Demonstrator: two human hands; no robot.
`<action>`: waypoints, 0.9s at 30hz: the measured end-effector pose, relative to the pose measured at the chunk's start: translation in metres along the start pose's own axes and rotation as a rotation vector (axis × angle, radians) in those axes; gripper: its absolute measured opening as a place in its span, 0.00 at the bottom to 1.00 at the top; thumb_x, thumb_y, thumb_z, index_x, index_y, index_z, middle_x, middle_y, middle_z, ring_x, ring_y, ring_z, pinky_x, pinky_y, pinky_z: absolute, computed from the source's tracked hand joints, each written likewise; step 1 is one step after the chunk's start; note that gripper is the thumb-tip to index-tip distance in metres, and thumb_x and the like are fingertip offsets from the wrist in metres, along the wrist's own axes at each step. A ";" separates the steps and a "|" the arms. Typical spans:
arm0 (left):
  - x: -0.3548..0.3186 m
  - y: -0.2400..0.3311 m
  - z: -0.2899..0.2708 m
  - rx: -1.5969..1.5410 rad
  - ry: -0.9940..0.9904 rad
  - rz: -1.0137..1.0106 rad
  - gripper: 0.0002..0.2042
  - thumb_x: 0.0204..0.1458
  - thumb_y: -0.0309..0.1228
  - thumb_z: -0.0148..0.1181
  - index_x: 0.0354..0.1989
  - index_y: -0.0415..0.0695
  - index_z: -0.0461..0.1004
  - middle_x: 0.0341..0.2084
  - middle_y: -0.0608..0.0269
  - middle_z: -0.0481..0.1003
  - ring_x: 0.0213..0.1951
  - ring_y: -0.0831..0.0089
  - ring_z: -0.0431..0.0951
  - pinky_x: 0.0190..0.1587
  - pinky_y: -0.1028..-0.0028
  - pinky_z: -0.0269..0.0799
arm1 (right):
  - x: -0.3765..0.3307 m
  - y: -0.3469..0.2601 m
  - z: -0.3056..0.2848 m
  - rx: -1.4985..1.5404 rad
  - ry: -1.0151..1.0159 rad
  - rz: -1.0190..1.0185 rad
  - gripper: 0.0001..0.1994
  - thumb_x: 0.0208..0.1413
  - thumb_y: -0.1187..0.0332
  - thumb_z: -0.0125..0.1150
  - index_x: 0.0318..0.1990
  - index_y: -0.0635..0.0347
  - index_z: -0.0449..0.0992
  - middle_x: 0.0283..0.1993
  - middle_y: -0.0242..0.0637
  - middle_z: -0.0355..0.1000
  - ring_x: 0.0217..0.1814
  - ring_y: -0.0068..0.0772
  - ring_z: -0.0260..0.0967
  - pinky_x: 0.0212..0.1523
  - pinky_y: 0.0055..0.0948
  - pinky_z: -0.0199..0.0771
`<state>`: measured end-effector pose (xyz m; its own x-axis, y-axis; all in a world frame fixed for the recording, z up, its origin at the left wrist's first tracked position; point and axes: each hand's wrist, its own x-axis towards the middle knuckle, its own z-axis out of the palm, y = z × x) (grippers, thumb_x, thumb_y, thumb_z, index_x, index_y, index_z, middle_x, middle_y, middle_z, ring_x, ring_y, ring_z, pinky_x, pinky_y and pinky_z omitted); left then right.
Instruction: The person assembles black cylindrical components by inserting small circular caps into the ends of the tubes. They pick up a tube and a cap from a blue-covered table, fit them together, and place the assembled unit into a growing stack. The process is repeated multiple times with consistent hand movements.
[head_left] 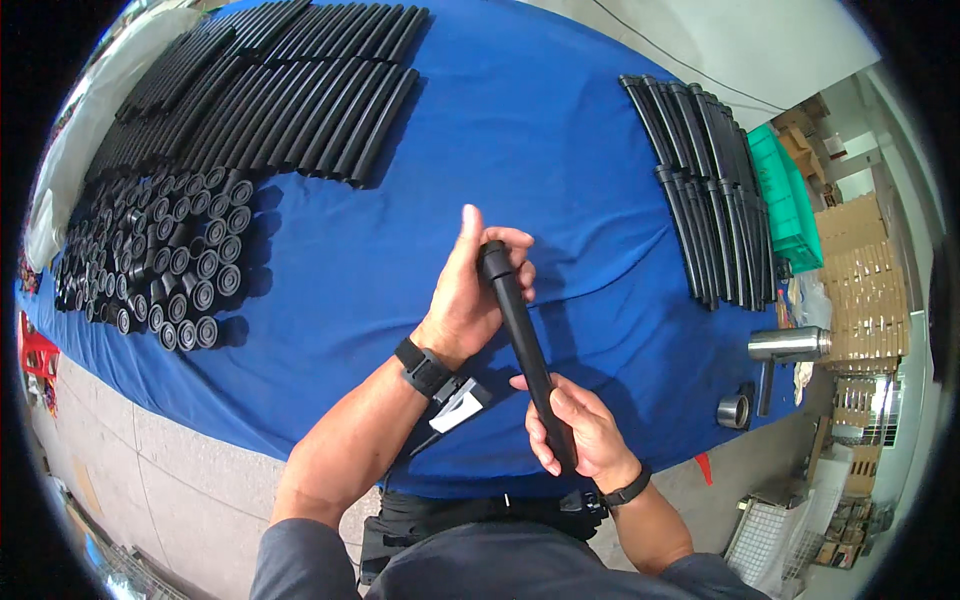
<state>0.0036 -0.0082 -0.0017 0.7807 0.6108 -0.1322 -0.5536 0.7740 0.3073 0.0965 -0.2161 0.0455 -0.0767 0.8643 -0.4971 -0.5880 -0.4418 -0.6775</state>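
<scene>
Here our right grip (588,428) clasps the tube (522,332), our left grip (468,298) curls round its cap (494,263), and we'd best hold both square!

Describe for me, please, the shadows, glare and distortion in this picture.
Head view: the cloth's edges bow and the corners go black; head view: soft shadows right of the caps, highlights on the metal cylinder, tube reasonably sharp.

Soft shadows (261,281) fall rightward in bright light
</scene>
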 end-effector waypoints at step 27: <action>-0.003 -0.006 -0.002 0.265 0.261 0.162 0.27 0.67 0.59 0.47 0.29 0.46 0.71 0.23 0.66 0.70 0.23 0.71 0.71 0.27 0.69 0.70 | 0.008 -0.002 0.018 -0.704 0.339 -0.106 0.19 0.73 0.57 0.51 0.62 0.61 0.69 0.28 0.29 0.68 0.20 0.15 0.63 0.16 0.18 0.63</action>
<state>0.0039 -0.0146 -0.0047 0.5704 0.7698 -0.2863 -0.5428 0.6150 0.5720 0.0821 -0.2043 0.0530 0.2679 0.8400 -0.4718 0.0787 -0.5072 -0.8582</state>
